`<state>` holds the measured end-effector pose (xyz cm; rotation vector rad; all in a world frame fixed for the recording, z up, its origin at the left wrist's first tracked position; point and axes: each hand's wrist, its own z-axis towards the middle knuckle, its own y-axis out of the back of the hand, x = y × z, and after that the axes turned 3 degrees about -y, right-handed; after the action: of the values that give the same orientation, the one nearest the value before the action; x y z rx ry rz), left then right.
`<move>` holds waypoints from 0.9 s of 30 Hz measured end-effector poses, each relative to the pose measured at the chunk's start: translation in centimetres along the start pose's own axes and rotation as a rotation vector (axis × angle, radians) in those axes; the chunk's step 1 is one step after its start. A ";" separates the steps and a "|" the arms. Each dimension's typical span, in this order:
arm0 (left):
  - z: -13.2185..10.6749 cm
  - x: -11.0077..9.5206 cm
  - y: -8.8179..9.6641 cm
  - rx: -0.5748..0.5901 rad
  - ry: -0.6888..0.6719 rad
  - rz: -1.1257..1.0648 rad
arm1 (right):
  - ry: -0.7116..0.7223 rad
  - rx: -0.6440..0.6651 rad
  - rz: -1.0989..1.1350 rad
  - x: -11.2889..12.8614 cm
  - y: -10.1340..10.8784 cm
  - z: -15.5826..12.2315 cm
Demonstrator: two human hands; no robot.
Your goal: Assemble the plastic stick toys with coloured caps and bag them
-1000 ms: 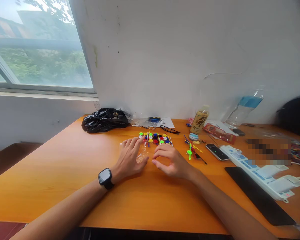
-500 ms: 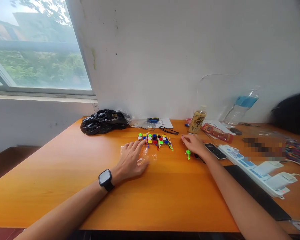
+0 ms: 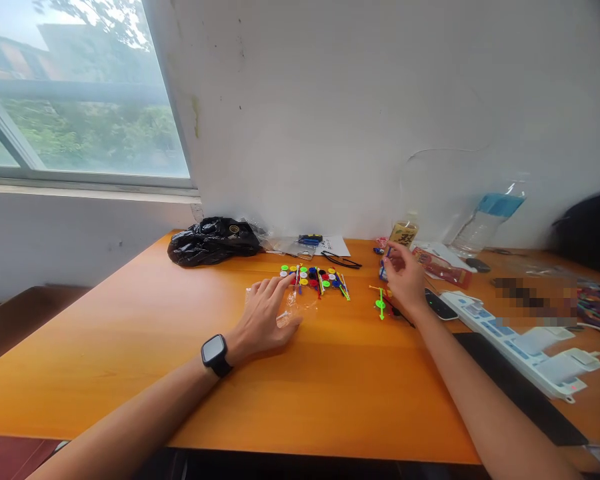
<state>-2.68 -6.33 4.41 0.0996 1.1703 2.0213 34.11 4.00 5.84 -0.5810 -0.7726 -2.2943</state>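
L hand (image 3: 269, 313) flat on clear bag (image 3: 291, 303); R hand (image 3: 401, 279) pinches blue stick (image 3: 387, 255).

Bare table (image 3: 330, 373) lies open between both hands. Beyond the right hand (image 3: 403, 280), a bottle (image 3: 403, 235) and power strip (image 3: 510, 333) crowd the way.

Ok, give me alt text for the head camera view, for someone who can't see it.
A person's left hand rests flat on a clear plastic bag on an orange table, while the right hand lifts a small blue stick. Colourful discs and sticks lie between them.
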 end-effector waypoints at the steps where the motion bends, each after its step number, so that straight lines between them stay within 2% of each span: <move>1: 0.0 0.0 0.0 -0.007 -0.002 -0.003 | -0.022 -0.013 0.065 0.9 0.0 -0.2; 3: 0.0 0.0 0.0 -0.017 0.000 -0.014 | -0.069 -0.002 0.228 3.2 -0.2 -0.6; 6: 0.0 0.0 -0.1 -0.024 0.011 -0.033 | -0.147 0.100 0.522 7.3 -0.5 -1.8; 8: 0.0 0.0 -0.2 -0.030 0.020 -0.044 | -0.165 0.240 0.652 9.8 -0.5 -2.8; 11: 0.0 0.0 -0.3 -0.042 0.035 -0.069 | -0.076 0.488 0.700 12.7 -0.5 -4.5; 14: -0.1 -0.2 -0.2 -0.055 0.040 -0.105 | 0.056 0.584 0.643 14.0 -0.8 -5.9; 23: -0.2 -1.2 -0.6 -0.025 -0.044 -0.144 | 0.343 0.457 0.389 14.9 -3.9 -9.1; 27: -0.3 -1.4 -0.8 -0.021 -0.054 -0.134 | 0.316 0.482 0.302 15.1 -4.3 -9.6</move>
<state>-1.35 -7.27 4.05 0.0633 1.0935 1.9017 18.68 -6.10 5.86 -0.0999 -0.9608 -1.7769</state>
